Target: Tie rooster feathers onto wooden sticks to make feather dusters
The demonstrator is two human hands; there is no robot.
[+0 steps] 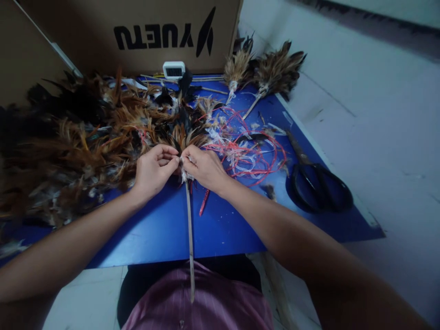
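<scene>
My left hand point(154, 168) and my right hand point(205, 167) meet at the middle of a blue table point(165, 229). Both pinch the top of a thin wooden stick point(189, 238) where a tuft of brown and black feathers point(184, 135) is bound on with pale string. The stick runs from my fingers down over the table's near edge toward my lap. A red strip point(204, 202) lies just below my right hand.
A big heap of brown and black feathers point(62, 142) fills the table's left. Tangled red and white string point(250, 153) lies right of my hands. Large black scissors point(316, 183) sit at the right edge. Two finished feather dusters point(261, 73), a small white timer point(173, 69) and a cardboard box point(137, 32) stand at the back.
</scene>
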